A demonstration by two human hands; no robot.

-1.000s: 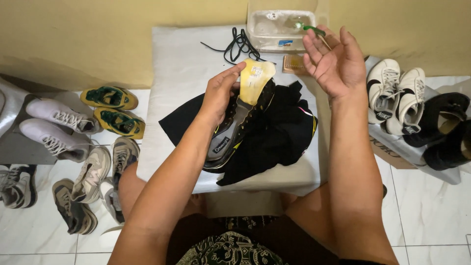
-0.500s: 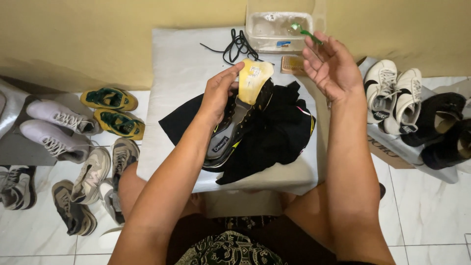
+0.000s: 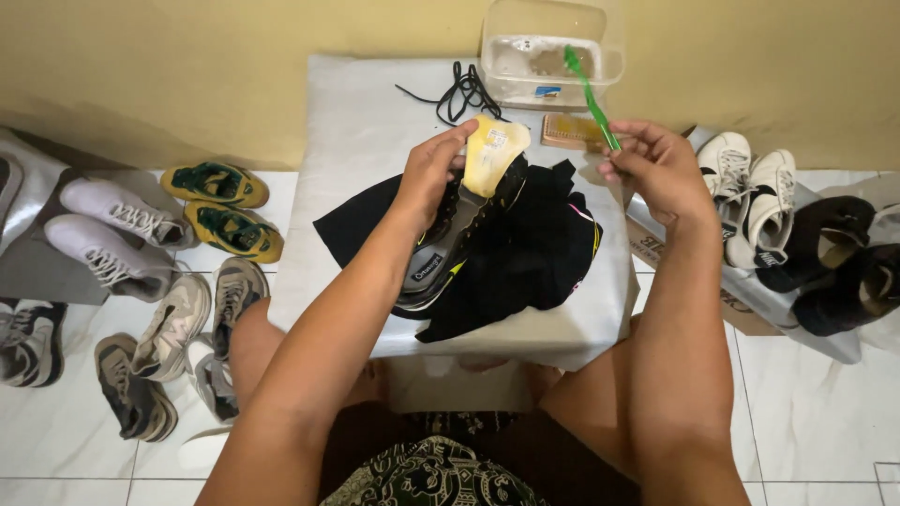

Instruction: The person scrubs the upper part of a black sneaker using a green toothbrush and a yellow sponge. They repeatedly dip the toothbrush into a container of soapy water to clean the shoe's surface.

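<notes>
The desk [image 3: 356, 141], draped in a pale cover, stands against a yellow wall and carries a crumpled black cloth [image 3: 534, 253] spread across its middle. On that cloth lies a dark shoe [image 3: 450, 248] with grey sides and yellow-green accents, its toe pointing toward the person and its opening toward the wall. The left hand [image 3: 429, 173] rests on the shoe's top end, its fingers [image 3: 448, 150] closed on the edge of a pale yellow insole [image 3: 492, 155] that stands up out of the opening, tilted slightly right. The right hand [image 3: 656, 169] is held just right of the shoe, above the desk's edge, its fingers [image 3: 623, 150] pinched around the lower end of a green toothbrush [image 3: 589, 94]; the brush slants up and left, its head over a clear plastic tub [image 3: 553, 47] at the back of the desk. A black shoelace [image 3: 459, 92] lies in a loose tangle beside the tub, and a small tan scrubbing brush [image 3: 572, 131] sits between the tub and the right hand. On the tiled floor [image 3: 825, 422], pairs of shoes are set out to either side of the desk.
</notes>
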